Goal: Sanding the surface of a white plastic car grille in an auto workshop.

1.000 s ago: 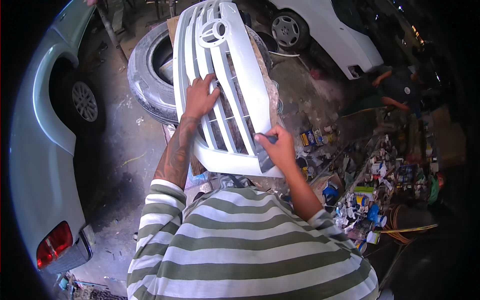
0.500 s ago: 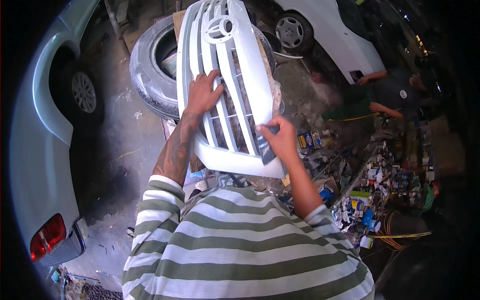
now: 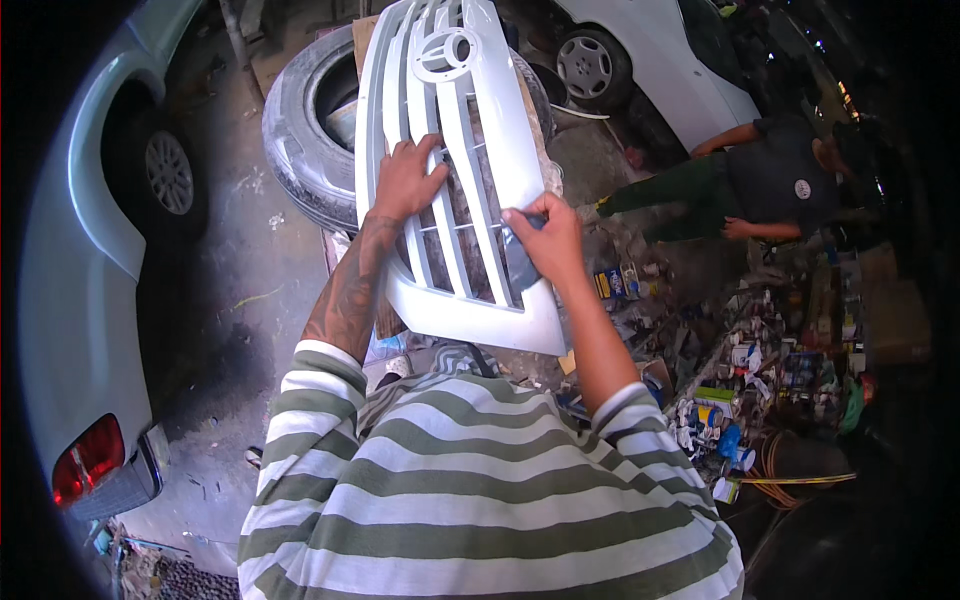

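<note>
A white car grille (image 3: 520,170), slatted and with a round emblem ring near its far end, lies in front of me. My left hand (image 3: 407,182) rests over its middle slats, fingers curled on them. At the right-hand border of the grille, my right hand (image 3: 552,238) pinches a dark, bent piece of sandpaper (image 3: 520,264) between thumb and fingers. The sandpaper lies against the right frame and the outermost slat. Part of it is hidden by my fingers.
Beneath the grille are a board and a dusty tyre (image 3: 305,140). A silver car (image 3: 75,290) stands at left, a white car (image 3: 660,70) at far right. A person in dark clothes (image 3: 765,180) is to the right, near piled cans and clutter (image 3: 740,380).
My right hand has slid away from me along the grille's right border with the sandpaper. My left hand stays on the slats. The other person has come closer from the right.
</note>
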The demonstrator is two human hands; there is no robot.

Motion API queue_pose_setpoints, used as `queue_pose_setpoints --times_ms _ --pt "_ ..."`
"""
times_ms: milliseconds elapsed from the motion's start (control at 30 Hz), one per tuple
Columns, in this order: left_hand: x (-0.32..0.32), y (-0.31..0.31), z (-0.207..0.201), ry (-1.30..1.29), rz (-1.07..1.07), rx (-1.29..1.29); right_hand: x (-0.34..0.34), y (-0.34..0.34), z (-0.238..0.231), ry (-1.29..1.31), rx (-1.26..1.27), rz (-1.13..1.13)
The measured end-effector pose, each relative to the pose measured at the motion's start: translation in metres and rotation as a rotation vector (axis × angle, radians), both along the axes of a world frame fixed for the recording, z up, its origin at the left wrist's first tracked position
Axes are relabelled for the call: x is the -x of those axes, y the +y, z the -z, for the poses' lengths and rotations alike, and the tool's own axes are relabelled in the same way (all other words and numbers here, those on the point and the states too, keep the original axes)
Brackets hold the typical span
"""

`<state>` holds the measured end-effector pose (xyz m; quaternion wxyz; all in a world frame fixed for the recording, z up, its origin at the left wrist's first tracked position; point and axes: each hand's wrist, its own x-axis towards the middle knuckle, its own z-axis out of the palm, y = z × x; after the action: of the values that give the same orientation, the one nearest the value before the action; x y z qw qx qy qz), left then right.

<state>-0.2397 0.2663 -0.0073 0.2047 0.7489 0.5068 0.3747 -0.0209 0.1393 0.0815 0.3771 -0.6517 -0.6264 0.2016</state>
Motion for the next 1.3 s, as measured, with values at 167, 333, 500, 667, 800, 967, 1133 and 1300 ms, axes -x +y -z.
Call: queue_pose_setpoints --times_ms 167,333,500,667,800,967,1133,1300 --pt "-0.003 -0.003 0.003 0.022 -0.021 -0.056 -0.016 -0.018 0.031 0.061 -0.051 -0.049" --pt "-0.004 -0.002 -0.001 0.014 0.000 0.012 0.001 -0.006 -0.001 -0.056 -0.028 0.011" --pt "0.000 -0.004 -0.001 0.013 -0.020 -0.014 -0.014 -0.045 0.020 0.090 0.016 -0.023" --pt "-0.002 -0.003 -0.005 0.019 0.008 0.001 -0.010 -0.009 -0.001 -0.076 0.027 0.064" --pt "0.005 -0.004 0.002 0.015 -0.011 -0.023 -0.039 -0.052 0.031 0.111 0.156 0.022" --pt "-0.001 -0.002 -0.006 -0.025 0.006 -0.073 -0.051 -0.041 0.006 -0.067 -0.052 0.048" --pt "-0.004 0.001 -0.005 -0.030 0.032 -0.110 -0.016 -0.016 -0.012 -0.100 -0.532 -0.020" --pt "0.000 -0.007 -0.006 0.004 -0.019 -0.057 -0.012 -0.110 0.044 -0.249 -0.146 -0.302"
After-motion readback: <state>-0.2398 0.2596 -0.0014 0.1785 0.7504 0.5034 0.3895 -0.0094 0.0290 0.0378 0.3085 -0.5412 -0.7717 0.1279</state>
